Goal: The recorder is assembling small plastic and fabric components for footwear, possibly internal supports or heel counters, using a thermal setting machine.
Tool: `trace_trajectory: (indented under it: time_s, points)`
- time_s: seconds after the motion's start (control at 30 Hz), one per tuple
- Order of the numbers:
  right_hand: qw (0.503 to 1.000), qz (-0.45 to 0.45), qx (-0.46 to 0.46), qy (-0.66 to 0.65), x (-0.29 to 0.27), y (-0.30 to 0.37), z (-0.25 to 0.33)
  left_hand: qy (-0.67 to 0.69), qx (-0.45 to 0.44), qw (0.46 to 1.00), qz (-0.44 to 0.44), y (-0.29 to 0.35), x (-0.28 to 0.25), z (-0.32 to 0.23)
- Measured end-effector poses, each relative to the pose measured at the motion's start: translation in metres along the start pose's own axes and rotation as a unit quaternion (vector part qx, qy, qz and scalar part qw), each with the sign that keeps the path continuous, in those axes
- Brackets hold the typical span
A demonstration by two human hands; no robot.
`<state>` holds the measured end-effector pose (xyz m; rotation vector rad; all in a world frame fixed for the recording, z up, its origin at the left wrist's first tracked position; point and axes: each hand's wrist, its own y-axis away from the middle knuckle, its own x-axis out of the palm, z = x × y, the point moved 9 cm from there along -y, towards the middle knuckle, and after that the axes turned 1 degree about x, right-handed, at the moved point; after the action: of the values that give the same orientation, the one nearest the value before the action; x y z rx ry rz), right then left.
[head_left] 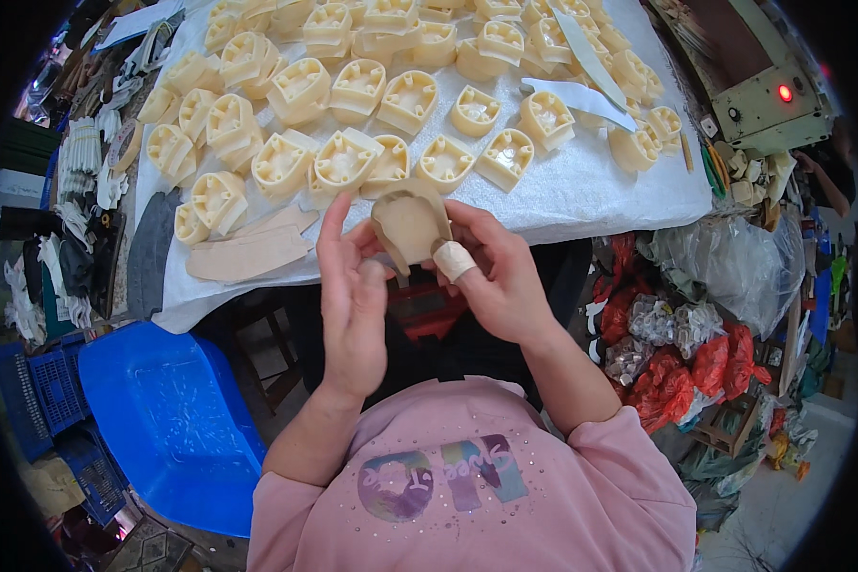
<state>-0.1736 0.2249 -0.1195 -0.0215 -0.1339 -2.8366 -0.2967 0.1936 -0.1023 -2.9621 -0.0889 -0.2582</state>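
Observation:
In front of my chest I hold a tan, horseshoe-shaped piece (412, 227), which looks like a shoe heel block with a covering and a raised rim curving round a hollow face. My right hand (491, 272) grips its right side, the thumb wrapped in pale tape and pressed on the lower rim. At its left side is my left hand (353, 296), index finger stretched upward and the other fingers and thumb bent against the edge; part of that contact is hidden. Just beyond, cream plastic heel blocks (445, 162) stand in loose rows, hollow side up.
White sheeting (582, 200) covers the table. Flat tan strips (253, 246) and a dark grey strip (151, 257) lie at its left. Pale blue-grey strips (582, 100) rest on blocks at the right. A blue plastic tub (167, 419) stands lower left; red bags (710, 367) lie lower right.

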Motion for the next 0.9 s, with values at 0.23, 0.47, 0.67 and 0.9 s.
trace_trajectory:
  time_s: [0.23,0.47,0.67,0.9]
  points:
    - [0.987,0.110,0.074,-0.092,0.023,0.009,-0.006,0.131,-0.083,0.988,0.007,0.004,-0.002,0.025]
    - [0.943,0.032,-0.215,0.253,0.025,0.020,0.023,0.123,-0.081,0.989,-0.030,0.003,-0.007,0.027]
    - [0.953,0.004,-0.232,0.194,-0.012,-0.007,0.049,0.125,-0.147,0.971,0.140,0.007,0.014,0.029]
    - [0.924,0.373,-0.034,-0.072,0.034,-0.019,0.019,0.156,-0.246,0.911,0.290,0.022,0.049,0.029]
